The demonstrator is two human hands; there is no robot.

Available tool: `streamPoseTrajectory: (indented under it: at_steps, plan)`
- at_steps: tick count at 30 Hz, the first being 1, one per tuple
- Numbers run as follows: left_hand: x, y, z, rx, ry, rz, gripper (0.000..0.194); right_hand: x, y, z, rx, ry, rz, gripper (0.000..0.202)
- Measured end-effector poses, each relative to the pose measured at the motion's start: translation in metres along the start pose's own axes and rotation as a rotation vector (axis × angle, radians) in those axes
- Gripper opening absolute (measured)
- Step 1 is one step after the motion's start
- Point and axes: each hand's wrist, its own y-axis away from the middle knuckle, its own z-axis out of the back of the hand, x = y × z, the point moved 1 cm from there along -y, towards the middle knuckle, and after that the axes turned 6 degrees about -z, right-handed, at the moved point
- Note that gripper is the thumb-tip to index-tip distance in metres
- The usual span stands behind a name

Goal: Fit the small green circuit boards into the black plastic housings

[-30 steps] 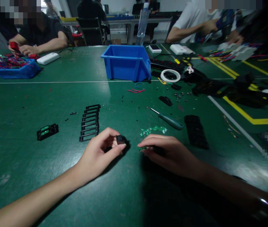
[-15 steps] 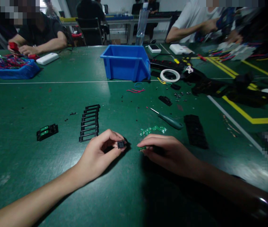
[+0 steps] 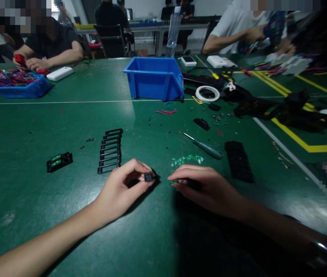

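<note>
Left hand (image 3: 123,187): thumb and forefinger clamp a small blk plastic housing (image 3: 148,177), its squarish end facing the right hand; fingers closed tight on it, low over the green surface (image 3: 134,246).
Right hand (image 3: 209,186): fingertips pinch a small green circuit-board piece (image 3: 173,181), partly hidden; fingers clamped on it, wrist in deep shadow.
Btwn hands: a narrow gap; housing and board piece face each other, apart.
Loose boards: a cluster of green circuit boards (image 3: 186,159) lies just beyond the right hand's fingers.
Screwdriver (image 3: 213,151): green handle, shaft pointing up-left; a dark ridged panel (image 3: 239,161) lies flat to its right.
Ladder-like frame (image 3: 110,157): blk plastic, w/ rungs, just beyond the left hand; farther left, a blk holder (image 3: 59,162) w/ 2 green inserts.
Mid-surface: red wires (image 3: 166,112), sm. screws (image 3: 216,117) and a blk plastic piece (image 3: 201,123) lie scattered.
Blue bin (image 3: 155,85): stands near ctr., w/ a white ring (image 3: 207,94) to its right and a clear bottle (image 3: 173,34) behind.
Far L: co-worker in dark shirt (image 3: 62,42) holds a red item (image 3: 20,59) behind a blue tray (image 3: 36,90) of multicolored wires (image 3: 15,79).
Far R: co-worker in white shirt (image 3: 229,23) grips a blue-and-dark tool (image 3: 275,29), details blurred.
</note>
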Motion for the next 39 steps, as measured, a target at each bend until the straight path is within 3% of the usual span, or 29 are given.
streamPoseTrajectory:
  at_steps: [8, 12, 17, 33, 39]
  plan:
    - [-0.003, -0.001, -0.001, 0.022, -0.037, -0.033, 0.008, 0.003, -0.001, 0.002, -0.014, 0.036, 0.04, 0.019]
    - [-0.002, -0.002, -0.001, 0.039, -0.061, -0.072, 0.008, 0.006, -0.004, -0.001, -0.039, 0.073, -0.023, 0.019]
    - [-0.003, 0.0, 0.0, 0.053, -0.21, -0.124, 0.009, 0.007, -0.005, -0.006, -0.079, 0.067, -0.036, 0.018]
    - [-0.008, 0.006, -0.003, 0.002, -0.493, -0.311, 0.02, 0.004, -0.008, -0.01, -0.107, 0.028, -0.151, 0.019]
    - [-0.014, 0.011, -0.006, -0.032, -0.571, -0.371, 0.01, 0.0, -0.011, -0.011, -0.111, -0.035, -0.191, 0.026]
